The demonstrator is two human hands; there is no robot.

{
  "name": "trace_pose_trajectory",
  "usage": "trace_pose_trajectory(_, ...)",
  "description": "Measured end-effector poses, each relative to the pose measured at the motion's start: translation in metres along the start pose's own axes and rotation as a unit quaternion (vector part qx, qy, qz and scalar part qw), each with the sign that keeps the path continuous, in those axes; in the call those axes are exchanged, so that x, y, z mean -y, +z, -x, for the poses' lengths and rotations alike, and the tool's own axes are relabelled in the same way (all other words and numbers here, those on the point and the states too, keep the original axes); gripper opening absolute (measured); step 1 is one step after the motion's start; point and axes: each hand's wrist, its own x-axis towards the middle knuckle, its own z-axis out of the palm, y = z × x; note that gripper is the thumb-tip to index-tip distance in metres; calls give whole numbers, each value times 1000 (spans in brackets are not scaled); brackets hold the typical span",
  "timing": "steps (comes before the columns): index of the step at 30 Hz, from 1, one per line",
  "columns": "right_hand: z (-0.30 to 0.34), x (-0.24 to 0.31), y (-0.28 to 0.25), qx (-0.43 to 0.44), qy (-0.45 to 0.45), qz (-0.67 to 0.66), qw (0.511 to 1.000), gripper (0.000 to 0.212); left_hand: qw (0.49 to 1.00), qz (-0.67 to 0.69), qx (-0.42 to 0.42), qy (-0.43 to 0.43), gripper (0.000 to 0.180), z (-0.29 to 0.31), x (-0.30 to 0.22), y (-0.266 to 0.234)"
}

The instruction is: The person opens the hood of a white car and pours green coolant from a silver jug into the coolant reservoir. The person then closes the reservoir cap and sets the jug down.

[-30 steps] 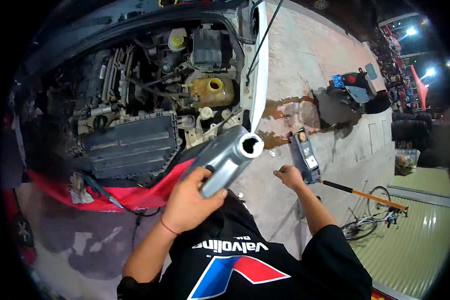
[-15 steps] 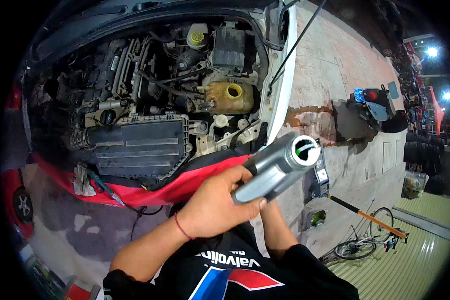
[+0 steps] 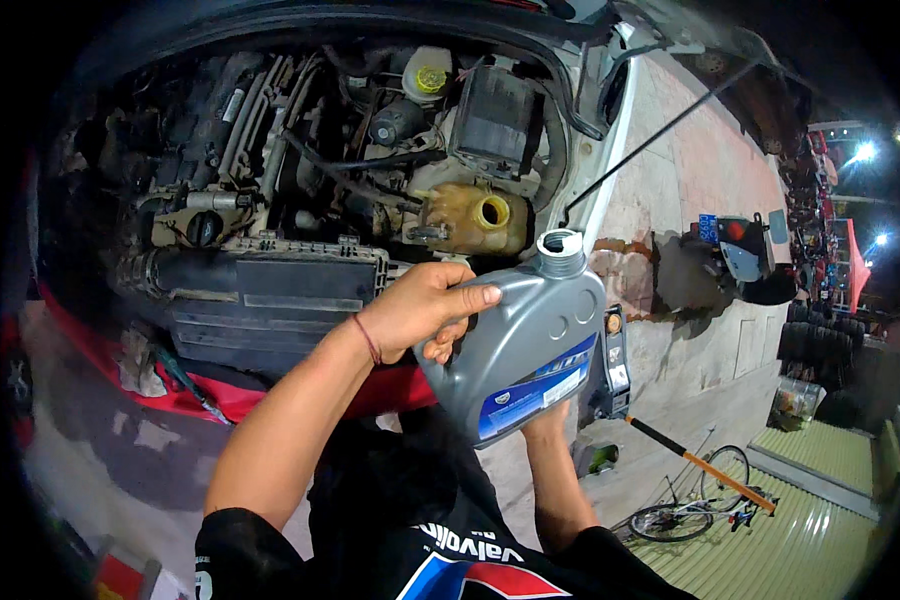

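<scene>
I view a grey, uncapped, blue-labelled jug (image 3: 530, 315), clamped by the left hand (image 3: 428, 315); the right hand's (image 3: 547, 423) grip I cannot tell.

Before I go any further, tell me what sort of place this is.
Probably an open-air car repair area. What shows it: the exposed car engine, a floor jack on the pavement, and what look like stacked tyres in the background.

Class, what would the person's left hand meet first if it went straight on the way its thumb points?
Most likely the grey jug that the left hand holds, though depth is unclear.
</scene>
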Motion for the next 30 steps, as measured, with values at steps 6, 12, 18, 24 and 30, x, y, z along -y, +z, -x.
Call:
trace_pose_trajectory(6,-4,-16,-24,-1,41,-40,998,49,999,28,32,-27,37,-26,2,-31)
trace_pose_trajectory(12,-12,-26,-33,-83,121,-235,961,56,997,46,37,-45,35,-41,10,-51)
trace_pose_trajectory(18,-12,-24,-30,-121,144,-216,958,53,996,58,37,-57,39,-49,13,-62)
trace_pose_trajectory(24,-11,-22,-28,-164,162,-190,954,49,996,63,37,-56,39,-53,17,-67)
trace_pose_trajectory(30,-7,-16,-24,-146,182,-203,951,49,996,60,31,-60,38,-54,19,-71)
